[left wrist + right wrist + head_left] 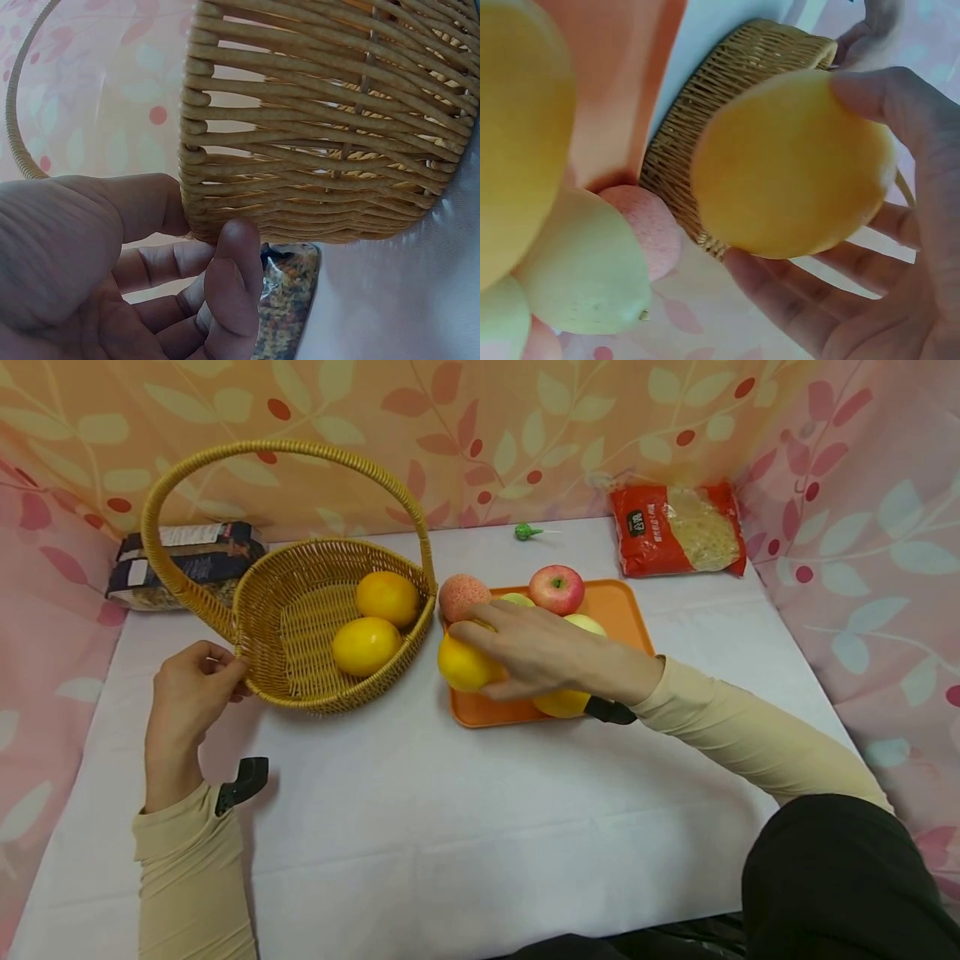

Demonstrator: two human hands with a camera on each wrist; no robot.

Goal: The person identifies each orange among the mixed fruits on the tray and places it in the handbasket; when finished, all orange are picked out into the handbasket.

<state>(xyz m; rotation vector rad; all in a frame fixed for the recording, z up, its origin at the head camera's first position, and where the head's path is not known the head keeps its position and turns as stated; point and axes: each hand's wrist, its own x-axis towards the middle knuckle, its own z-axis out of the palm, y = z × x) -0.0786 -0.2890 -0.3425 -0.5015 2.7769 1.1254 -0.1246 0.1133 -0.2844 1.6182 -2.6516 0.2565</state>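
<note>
My left hand pinches the near-left rim of a wicker basket; in the left wrist view its thumb and fingers meet at the woven edge. Two yellow-orange fruits, one rounder and one oval, lie in the basket. Over the left side of an orange tray, my right hand grips a smooth, oval yellow fruit. Around it are a speckled pink fruit, a red apple, pale green fruits and another yellow fruit, partly hidden by my arm.
Behind the basket on the left lies a dark food bag. A red packet is at the back right, and a small green-wrapped lollipop lies near the back edge. Patterned cloth walls bound the white table.
</note>
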